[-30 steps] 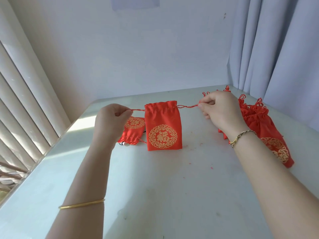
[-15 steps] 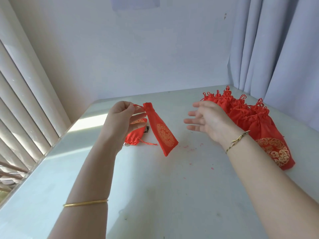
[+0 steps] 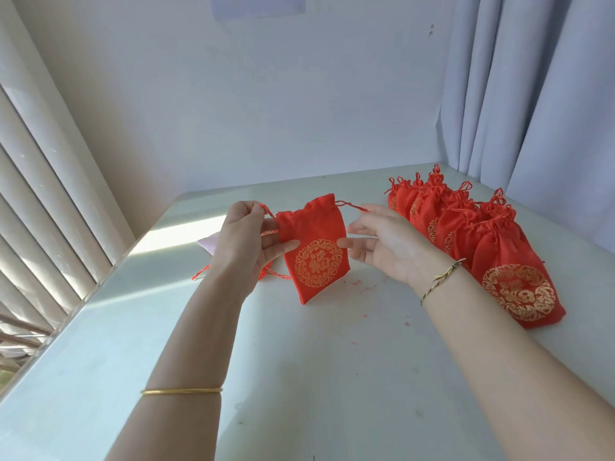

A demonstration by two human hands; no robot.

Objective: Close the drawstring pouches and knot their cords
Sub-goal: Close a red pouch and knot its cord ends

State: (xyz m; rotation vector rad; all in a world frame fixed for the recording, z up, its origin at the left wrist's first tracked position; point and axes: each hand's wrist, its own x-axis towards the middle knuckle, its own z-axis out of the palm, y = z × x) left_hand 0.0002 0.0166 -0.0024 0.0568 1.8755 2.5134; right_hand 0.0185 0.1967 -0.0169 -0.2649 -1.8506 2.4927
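A red drawstring pouch [image 3: 312, 251] with a gold round emblem hangs above the white table [image 3: 299, 377], its mouth gathered. My left hand [image 3: 246, 241] pinches its left cord between thumb and forefinger, and the other fingers touch the pouch's left edge. My right hand [image 3: 382, 241] is just right of the pouch with fingers stretched out; its fingertips reach the pouch's right edge, and the right cord [image 3: 349, 205] hangs loose above them. Another red pouch [image 3: 266, 274] lies on the table behind my left hand, mostly hidden.
A row of several red pouches [image 3: 479, 241] with tied cords lies along the table's right side, near the grey curtain [image 3: 532, 94]. Window blinds [image 3: 40, 194] run along the left edge. A pale object [image 3: 208, 244] peeks out behind my left hand.
A second ago both hands pulled the cords apart. My right hand then let go, the pouch swung from my left hand, and now it faces me again with my right hand back beside it.
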